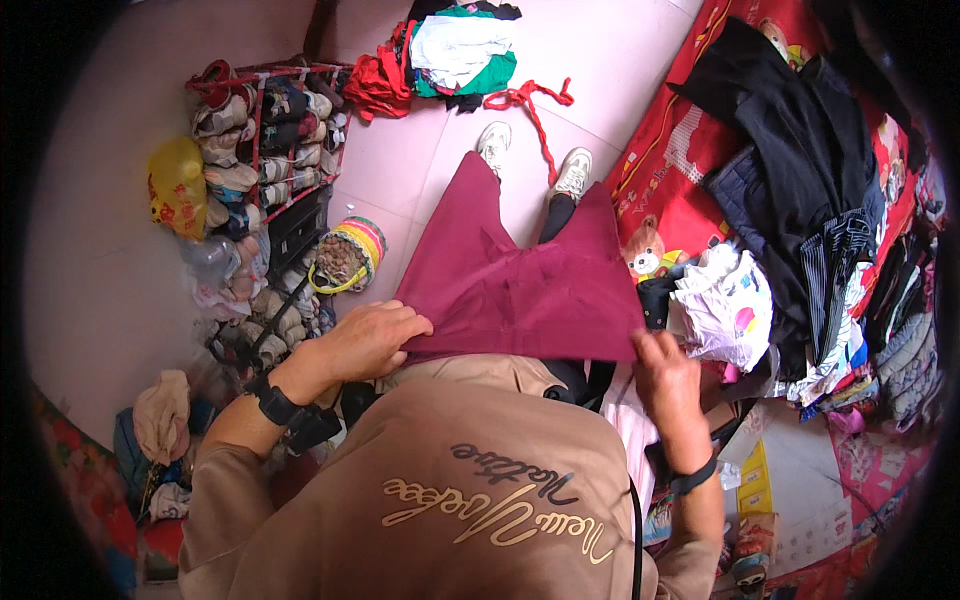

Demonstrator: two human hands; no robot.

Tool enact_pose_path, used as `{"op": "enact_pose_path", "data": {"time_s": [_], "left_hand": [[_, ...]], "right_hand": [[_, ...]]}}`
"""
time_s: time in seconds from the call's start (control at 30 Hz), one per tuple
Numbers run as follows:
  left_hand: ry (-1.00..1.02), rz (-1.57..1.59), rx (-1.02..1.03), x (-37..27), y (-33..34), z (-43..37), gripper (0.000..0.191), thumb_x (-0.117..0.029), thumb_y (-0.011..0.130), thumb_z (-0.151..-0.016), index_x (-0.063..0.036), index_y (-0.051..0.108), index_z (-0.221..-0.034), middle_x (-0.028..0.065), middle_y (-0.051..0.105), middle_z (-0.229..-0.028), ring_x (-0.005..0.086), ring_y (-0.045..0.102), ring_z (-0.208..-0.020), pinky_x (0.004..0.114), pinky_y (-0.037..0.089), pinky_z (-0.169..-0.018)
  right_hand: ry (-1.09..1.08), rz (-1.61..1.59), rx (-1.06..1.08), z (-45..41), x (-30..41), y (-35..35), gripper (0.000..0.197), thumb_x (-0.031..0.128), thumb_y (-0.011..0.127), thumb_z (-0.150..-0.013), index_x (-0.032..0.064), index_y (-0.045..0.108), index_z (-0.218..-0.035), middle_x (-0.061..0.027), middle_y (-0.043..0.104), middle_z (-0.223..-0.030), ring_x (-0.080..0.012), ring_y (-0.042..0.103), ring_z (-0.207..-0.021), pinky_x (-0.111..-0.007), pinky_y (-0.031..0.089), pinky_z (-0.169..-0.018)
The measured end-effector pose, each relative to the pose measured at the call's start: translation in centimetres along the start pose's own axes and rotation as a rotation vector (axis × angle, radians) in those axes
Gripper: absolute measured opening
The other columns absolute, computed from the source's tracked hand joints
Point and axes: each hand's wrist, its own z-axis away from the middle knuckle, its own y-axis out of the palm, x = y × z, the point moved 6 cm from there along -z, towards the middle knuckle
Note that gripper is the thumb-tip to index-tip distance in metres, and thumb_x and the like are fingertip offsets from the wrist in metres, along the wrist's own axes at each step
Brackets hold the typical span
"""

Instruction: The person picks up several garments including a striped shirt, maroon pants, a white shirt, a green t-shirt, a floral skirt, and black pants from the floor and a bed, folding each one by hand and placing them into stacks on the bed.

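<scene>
Maroon trousers or shorts (525,300) are stretched flat over my lap, the waist edge towards me and two legs spreading away. My left hand (382,337) pinches the left end of the waist edge between thumb and fingers. At the opposite end, my right hand (661,364) grips the other corner of the same edge. Beyond the garment, my white shoes (574,171) rest on the tiled floor, with a red cloth tie (534,105) beside them. Black garments (799,135) lie on the red bear-print cover at the right.
A rack of shoes (289,142), a yellow plastic bag (178,187) and a striped woven basket (349,253) stand at the left. A pile of clothes (461,56) lies on the floor ahead. Crumpled white printed cloth or plastic (721,307) is near my right hand, on the red cover (675,161).
</scene>
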Motion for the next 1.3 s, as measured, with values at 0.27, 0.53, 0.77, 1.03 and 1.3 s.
{"op": "enact_pose_path", "data": {"time_s": [0.27, 0.53, 0.77, 1.03, 1.3], "left_hand": [[-0.207, 0.249, 0.178, 4.0, 0.0, -0.2, 0.035, 0.002, 0.047, -0.069, -0.0073, 0.056, -0.102, 0.012, 0.063, -0.084, 0.0299, 0.06, -0.08, 0.036, 0.047, -0.074], [-0.481, 0.667, -0.222, 6.4, 1.0, 1.9, 0.026, -0.006, 0.057, -0.083, -0.0014, 0.056, -0.109, 0.0077, 0.058, -0.109, 0.0118, 0.052, -0.099, 0.027, 0.044, -0.083], [-0.677, 1.091, -0.326, 6.8, 2.5, 3.2, 0.027, -0.005, 0.059, -0.082, -0.0029, 0.056, -0.109, 0.0069, 0.058, -0.109, 0.0123, 0.052, -0.101, 0.027, 0.045, -0.084], [-0.7, 1.33, -0.532, 7.9, 1.6, 4.8, 0.028, -0.003, 0.061, -0.081, -0.0047, 0.056, -0.109, 0.0056, 0.058, -0.109, 0.013, 0.053, -0.102, 0.028, 0.046, -0.084], [-0.424, 1.541, -0.727, 9.3, 0.6, 6.1, 0.046, 0.007, 0.056, -0.078, -0.0016, 0.048, -0.122, 0.0086, 0.055, -0.118, 0.0188, 0.054, -0.107, 0.032, 0.042, -0.094]], "right_hand": [[-0.45, -0.066, -0.07, -15.5, 12.3, -3.5, 0.026, 0.01, 0.058, -0.071, 0.0061, 0.048, -0.095, -0.0113, 0.054, -0.083, -0.0309, 0.058, -0.063, -0.041, 0.047, -0.048], [-0.649, -0.373, -0.114, -16.8, 23.8, 3.5, 0.025, 0.007, 0.057, -0.068, -0.0034, 0.051, -0.089, -0.0135, 0.055, -0.077, -0.0267, 0.062, -0.065, -0.034, 0.05, -0.051], [-0.621, -0.321, -0.207, -17.3, 26.1, 5.4, 0.021, 0.012, 0.056, -0.069, -0.0012, 0.058, -0.085, -0.012, 0.057, -0.076, -0.0217, 0.06, -0.062, -0.031, 0.05, -0.049], [-0.794, -0.619, 0.07, -15.1, 24.6, 7.0, 0.019, 0.005, 0.057, -0.066, 0.0013, 0.055, -0.085, -0.0105, 0.054, -0.086, -0.0286, 0.056, -0.086, -0.036, 0.044, -0.079], [-0.667, -0.516, 0.17, -13.1, 17.3, 7.3, 0.019, 0.017, 0.058, -0.074, 0.0026, 0.055, -0.087, -0.0152, 0.057, -0.087, -0.0334, 0.058, -0.081, -0.042, 0.047, -0.071]]}}
